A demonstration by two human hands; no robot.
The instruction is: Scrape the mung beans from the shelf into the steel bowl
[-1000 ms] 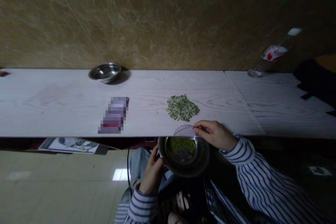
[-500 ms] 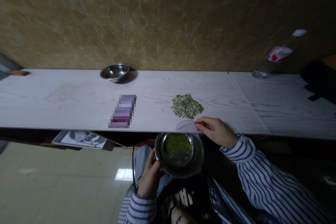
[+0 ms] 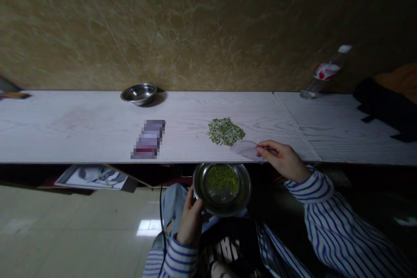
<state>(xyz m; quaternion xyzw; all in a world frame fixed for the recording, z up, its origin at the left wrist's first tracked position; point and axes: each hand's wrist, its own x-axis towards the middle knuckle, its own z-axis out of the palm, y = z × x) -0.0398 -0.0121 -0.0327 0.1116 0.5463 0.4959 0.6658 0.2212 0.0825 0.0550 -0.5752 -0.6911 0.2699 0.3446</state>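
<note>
My left hand (image 3: 191,218) grips the left rim of a metal bowl (image 3: 245,200), which I hold just below the front edge of the table. Green beans (image 3: 223,179), likely mung beans by their look, cover much of its bottom. Between the thumb and fingers of my right hand (image 3: 282,159) is a clear plastic protractor (image 3: 246,149), low over the tabletop or touching it; I cannot tell which. Its left end reaches the near right side of a flat, spread-out patch of the same green beans (image 3: 226,131) on the table.
A second metal bowl (image 3: 139,94) stands near the wall. In front of it lies a pixelated flat rectangle (image 3: 148,139). A plastic bottle (image 3: 325,71) and a dark bag-like thing (image 3: 381,102) are at the right. An open drawer (image 3: 94,177) juts out below the tabletop (image 3: 78,126).
The protractor in my right hand has moved from the table's edge above the bowl to the right and up, beside the bean patch. My left hand keeps the bowl below the edge.
</note>
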